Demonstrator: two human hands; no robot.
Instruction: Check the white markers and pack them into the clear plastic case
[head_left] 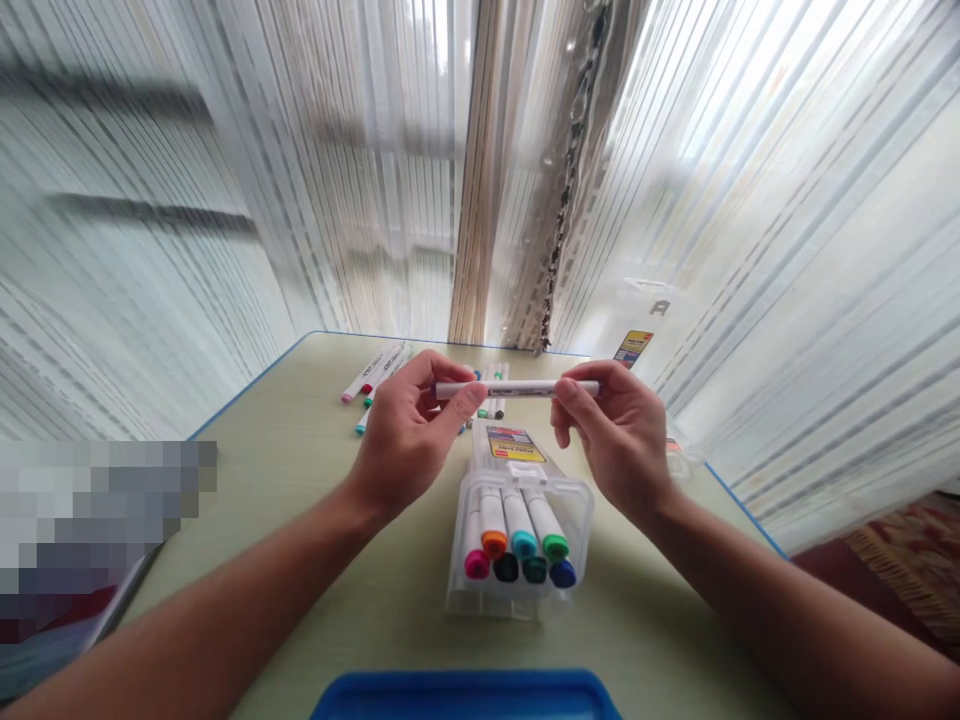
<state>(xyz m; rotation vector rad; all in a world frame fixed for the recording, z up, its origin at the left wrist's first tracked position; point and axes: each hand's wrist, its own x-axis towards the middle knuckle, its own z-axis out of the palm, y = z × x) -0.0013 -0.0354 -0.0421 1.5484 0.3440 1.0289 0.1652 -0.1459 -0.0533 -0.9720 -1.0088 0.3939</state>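
Note:
My left hand (420,425) and my right hand (611,420) hold one white marker (517,389) level between them, each pinching one end with thumb and fingers. Dark print runs along the marker's side. Below it on the table lies a clear plastic case (589,510) with a yellow label, its near end open. Several white markers (517,515) lie inside with their coloured ends facing me: pink, orange, light blue, green, dark and blue. Behind my left hand, several loose markers (375,372) rest on the table. More markers (495,400) lie partly hidden behind the held one.
The pale green table (300,540) has a blue edge. A blue object (465,695) shows at the near edge. Another clear plastic package (645,320) with a yellow label stands at the back right. Sheer striped curtains (360,180) hang beyond the table. A patterned fringed textile (911,560) is at right.

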